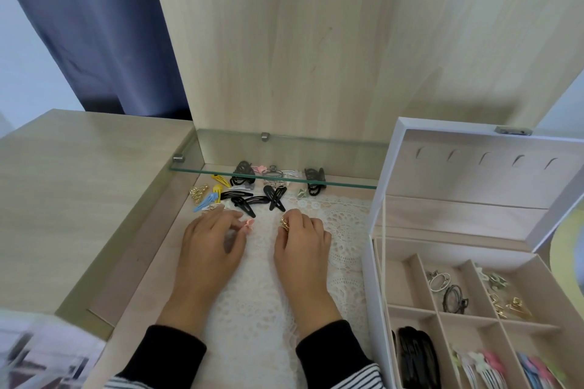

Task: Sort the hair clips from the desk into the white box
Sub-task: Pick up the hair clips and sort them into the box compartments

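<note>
Two clips in hand over the lace mat (343,232).
Fingers of the left hand (208,245) pinch a pink clip (248,225); those of the right hand (301,241) curl round a gold clip (284,222). The white box (368,281) stands open, right. Both holds look slight, so either clip could slip mid-carry or land in the wrong compartment.
</note>
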`<act>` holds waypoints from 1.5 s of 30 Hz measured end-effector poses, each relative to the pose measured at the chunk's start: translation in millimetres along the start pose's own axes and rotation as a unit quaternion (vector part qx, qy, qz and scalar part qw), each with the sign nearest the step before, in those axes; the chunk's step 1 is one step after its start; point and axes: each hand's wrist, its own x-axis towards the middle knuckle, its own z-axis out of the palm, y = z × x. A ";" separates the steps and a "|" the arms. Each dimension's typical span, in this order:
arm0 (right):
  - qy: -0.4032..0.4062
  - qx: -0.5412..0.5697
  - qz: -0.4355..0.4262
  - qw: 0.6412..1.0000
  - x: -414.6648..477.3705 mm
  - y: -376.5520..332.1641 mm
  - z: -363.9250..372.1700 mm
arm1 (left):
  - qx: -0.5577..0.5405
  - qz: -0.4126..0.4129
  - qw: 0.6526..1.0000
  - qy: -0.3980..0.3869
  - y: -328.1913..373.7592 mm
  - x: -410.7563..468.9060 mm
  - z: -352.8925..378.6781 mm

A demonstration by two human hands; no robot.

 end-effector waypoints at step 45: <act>-0.127 0.131 -0.066 0.981 6.9 -15.4 -144.9 | -0.082 0.049 0.995 0.041 76.9 -2.2 -13.2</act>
